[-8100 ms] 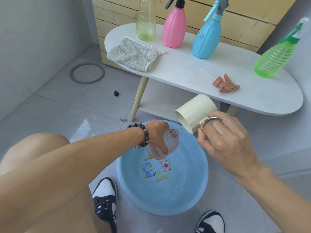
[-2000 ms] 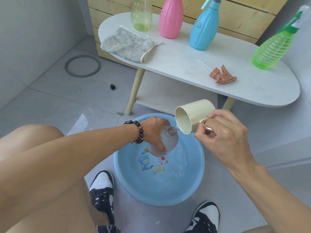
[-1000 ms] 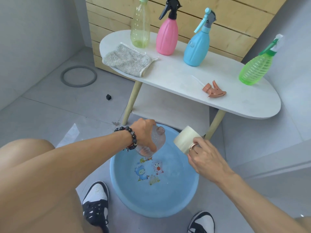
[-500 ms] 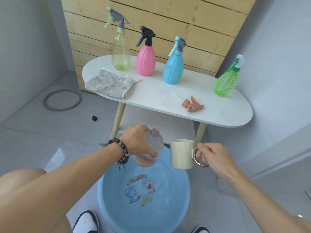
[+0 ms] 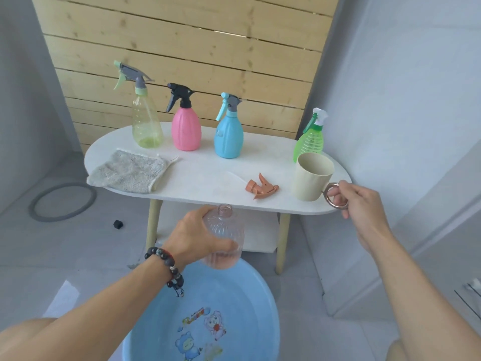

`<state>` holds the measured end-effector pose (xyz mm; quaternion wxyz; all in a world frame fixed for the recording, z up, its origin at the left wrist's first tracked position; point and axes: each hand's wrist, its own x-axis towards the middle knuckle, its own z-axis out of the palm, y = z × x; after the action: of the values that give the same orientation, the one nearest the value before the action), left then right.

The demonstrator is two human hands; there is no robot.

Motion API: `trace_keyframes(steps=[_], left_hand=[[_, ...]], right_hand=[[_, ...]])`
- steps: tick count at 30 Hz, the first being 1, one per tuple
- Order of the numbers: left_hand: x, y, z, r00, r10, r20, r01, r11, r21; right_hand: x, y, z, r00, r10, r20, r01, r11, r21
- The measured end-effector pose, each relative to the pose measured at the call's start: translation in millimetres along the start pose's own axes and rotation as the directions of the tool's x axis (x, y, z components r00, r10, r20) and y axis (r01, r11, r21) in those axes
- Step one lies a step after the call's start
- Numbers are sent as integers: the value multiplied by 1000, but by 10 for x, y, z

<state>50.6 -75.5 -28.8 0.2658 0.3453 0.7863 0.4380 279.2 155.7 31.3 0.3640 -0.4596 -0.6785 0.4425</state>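
Cup (image 5: 311, 178), which I saw tipped over the basin (image 5: 234, 295) moments earlier, stood at the right end of the table (image 5: 208, 178), right hand (image 5: 361, 204) pinching its ring handle (image 5: 335, 195), left hand (image 5: 192, 238) gripping the clear bottle (image 5: 226, 230) upright above the basin.

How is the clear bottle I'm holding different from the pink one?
The clear bottle is see-through with a bare neck; the pink bottle is opaque with a black trigger head. The left hand holds the clear bottle up; the pink bottle stands on the table. Both have ribbed bodies.
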Motion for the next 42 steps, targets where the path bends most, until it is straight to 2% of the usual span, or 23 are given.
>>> trace_keyframes(steps=[5, 12, 14, 16, 17, 19, 21, 23, 25, 26, 30, 32, 34, 37, 39, 42], left_hand=[[55, 50, 91, 1000, 13, 18, -9, 978, -210], [138, -2, 135, 1000, 24, -7, -25, 973, -230], [133, 3, 121, 999, 41, -16, -44, 978, -204], [123, -2, 99, 998, 58, -14, -60, 981, -184], [111, 3, 80, 998, 64, -6, -64, 981, -181], [84, 35, 46, 997, 78, 8, -75, 982, -171], [81, 69, 18, 996, 85, 22, -81, 984, -159], [91, 97, -4, 995, 90, 32, -83, 983, -165], [96, 118, -29, 995, 98, 28, -92, 982, -166], [101, 119, -51, 994, 103, 22, -98, 980, -173], [119, 91, -82, 994, 110, -17, -111, 975, -195], [135, 55, -83, 994, 96, -46, -103, 975, -197], [143, 8, -90, 995, 71, -64, -84, 972, -220], [145, -18, -133, 995, 72, -72, -87, 968, -234], [138, -30, -174, 993, 90, -79, -104, 974, -199], [129, -103, -218, 992, 97, -79, -108, 983, -147]], right_hand=[[263, 120, 155, 997, 53, -53, -54, 998, -12], [336, 262, 254, 995, 61, -81, -77, 973, -218], [283, 221, 263, 987, -11, -162, -54, 919, -391], [220, 156, 314, 932, -218, -289, 12, 816, -577], [186, 109, 388, 897, -353, -267, 120, 774, -622], [144, 30, 630, 844, -536, -9, 423, 678, -601], [136, 18, 912, 778, -531, 335, 623, 592, -511], [161, 62, 1107, 718, -422, 553, 693, 506, -514], [177, 129, 1211, 708, -323, 629, 693, 493, -527], [180, 163, 1245, 697, -328, 637, 704, 483, -521], [199, 305, 1306, 663, -494, 562, 746, 380, -546], [182, 308, 1324, 642, -541, 543, 763, 389, -516], [131, 251, 1304, 627, -549, 553, 779, 443, -444], [43, 2, 1110, 719, -505, 478, 685, 631, -364], [-84, -221, 930, 771, -518, 372, 619, 747, -242], [-360, -492, 707, 820, -502, 274, 542, 835, -92]])
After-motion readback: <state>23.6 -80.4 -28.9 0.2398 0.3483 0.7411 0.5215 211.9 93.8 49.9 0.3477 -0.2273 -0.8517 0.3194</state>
